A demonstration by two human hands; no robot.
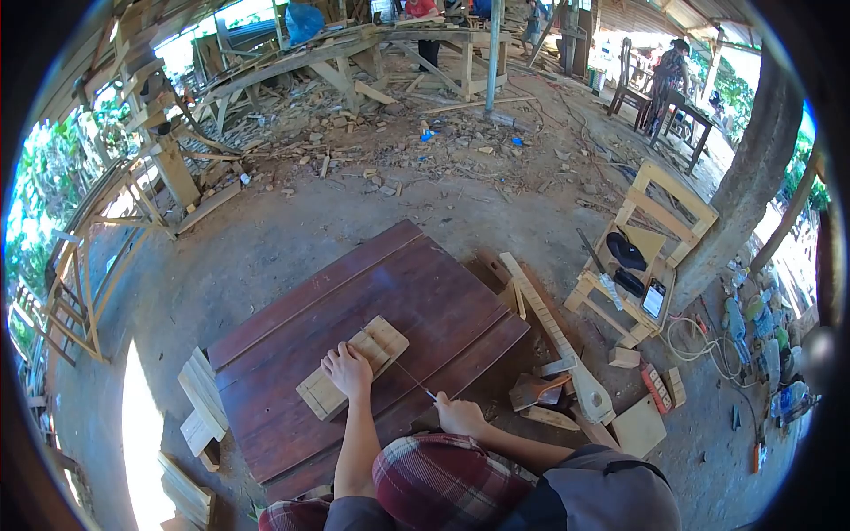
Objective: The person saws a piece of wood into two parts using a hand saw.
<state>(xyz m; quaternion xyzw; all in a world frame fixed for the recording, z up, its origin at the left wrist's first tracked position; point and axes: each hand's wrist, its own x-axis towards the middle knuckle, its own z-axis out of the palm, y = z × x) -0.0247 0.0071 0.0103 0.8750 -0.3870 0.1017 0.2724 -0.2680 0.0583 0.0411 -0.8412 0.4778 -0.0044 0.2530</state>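
A pale wooden block (381,339) with marks across its face lies at a slant on a dark red-brown panelled wooden top (292,354). My left hand (349,369) bears down on the middle of the block, its fingers bent over the far edge. Just to the right, my right hand (458,414) is closed around the handle of a thin, long-shafted tool (411,375). The shaft points up and left, and its tip reaches the block's right edge. The kind of tool is too small to make out. Under my forearms are my knees in plaid cloth (434,478).
At the right, a small wooden chair (673,217) carries a phone (653,298) and dark items. Near it lie an orange-handled saw (553,384), a long timber piece (558,332), a red power strip (656,388) and plastic bottles (784,403). Cut boards (204,389) lie left. People work farther back.
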